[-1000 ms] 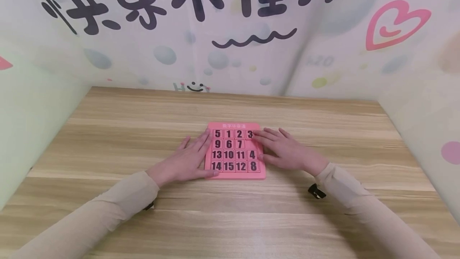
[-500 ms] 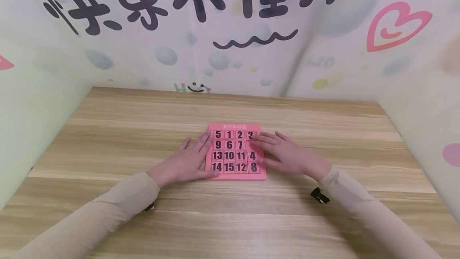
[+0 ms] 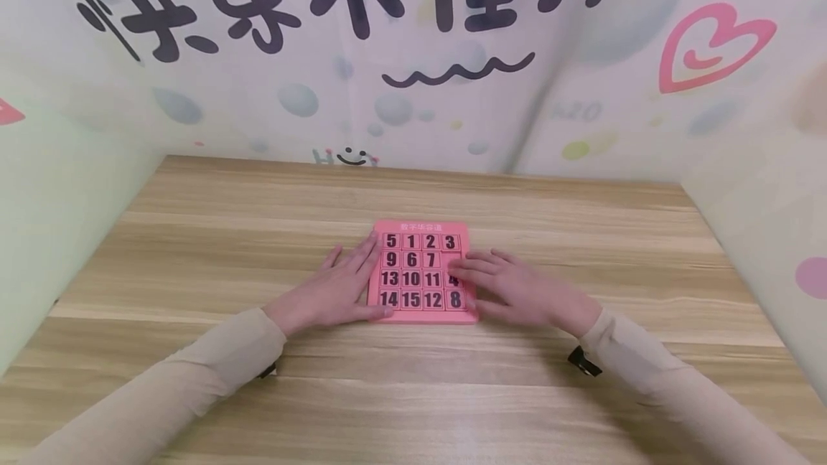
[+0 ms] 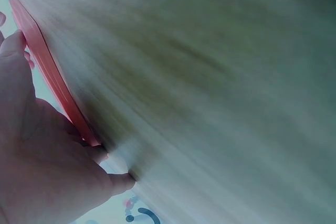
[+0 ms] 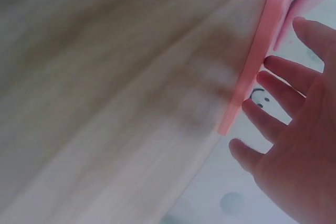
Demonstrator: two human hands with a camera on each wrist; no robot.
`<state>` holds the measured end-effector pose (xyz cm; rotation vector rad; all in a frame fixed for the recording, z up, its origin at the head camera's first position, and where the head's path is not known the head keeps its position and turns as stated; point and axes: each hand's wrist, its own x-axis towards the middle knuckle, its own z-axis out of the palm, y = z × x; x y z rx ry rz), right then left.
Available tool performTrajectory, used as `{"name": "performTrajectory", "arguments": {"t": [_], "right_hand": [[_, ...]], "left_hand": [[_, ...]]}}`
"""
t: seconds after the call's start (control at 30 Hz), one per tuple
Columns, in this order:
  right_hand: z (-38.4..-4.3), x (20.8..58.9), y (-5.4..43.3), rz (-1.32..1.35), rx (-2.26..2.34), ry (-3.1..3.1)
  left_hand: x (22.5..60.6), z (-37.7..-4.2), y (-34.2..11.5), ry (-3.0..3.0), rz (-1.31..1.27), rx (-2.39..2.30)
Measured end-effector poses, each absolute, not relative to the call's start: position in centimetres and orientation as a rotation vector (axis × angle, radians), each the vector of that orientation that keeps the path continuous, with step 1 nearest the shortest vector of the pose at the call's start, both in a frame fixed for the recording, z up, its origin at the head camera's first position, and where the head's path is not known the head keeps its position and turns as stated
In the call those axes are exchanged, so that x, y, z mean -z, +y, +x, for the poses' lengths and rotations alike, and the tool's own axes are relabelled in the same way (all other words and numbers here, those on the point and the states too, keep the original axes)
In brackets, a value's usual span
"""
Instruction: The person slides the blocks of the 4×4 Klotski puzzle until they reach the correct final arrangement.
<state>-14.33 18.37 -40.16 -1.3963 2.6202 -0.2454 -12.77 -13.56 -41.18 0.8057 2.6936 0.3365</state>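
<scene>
A pink sliding number puzzle (image 3: 426, 316) lies on the table, its numbered tiles in rows with a gap at the right end of the second row. My left hand (image 3: 329, 291) rests along its left edge, fingers nearly straight, the thumb across the lower left corner. In the left wrist view the puzzle's pink side (image 4: 55, 77) shows past that hand. My right hand (image 3: 520, 289) reaches over the right edge, fingertips on the tile marked 4 (image 3: 454, 281) and partly hiding it. The right wrist view shows the right fingers (image 5: 281, 90) loosely spread at the puzzle's edge.
The wood-grain table (image 3: 413, 393) runs back to a printed wall (image 3: 258, 106) with large dark characters. Pale side walls (image 3: 58, 235) close it in on the left and right. Small black devices, such as the one (image 3: 584, 362) under the right sleeve, sit at the wrists.
My right hand has slid down the puzzle's right side, from the tile marked 3 to the tile marked 4, uncovering the 3. The left hand stays where it was.
</scene>
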Motion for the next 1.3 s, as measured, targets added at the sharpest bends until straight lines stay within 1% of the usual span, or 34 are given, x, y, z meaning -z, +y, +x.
{"name": "performTrajectory", "arguments": {"t": [0.27,0.53,0.87,1.3], "right_hand": [[-13.6,40.0,18.7,-1.500,0.187,2.608],[-13.0,40.1,19.2,-1.485,0.177,2.611],[-13.2,40.5,19.4,-1.521,0.190,2.672],[-13.7,40.8,19.6,-1.430,0.168,2.707]], "left_hand": [[41.0,-12.8,-13.6,2.705,0.808,-0.323],[41.0,-12.8,-13.7,2.698,0.810,-0.325],[41.1,-12.9,-13.8,2.696,0.808,-0.327],[41.1,-12.8,-13.6,2.694,0.806,-0.321]]}}
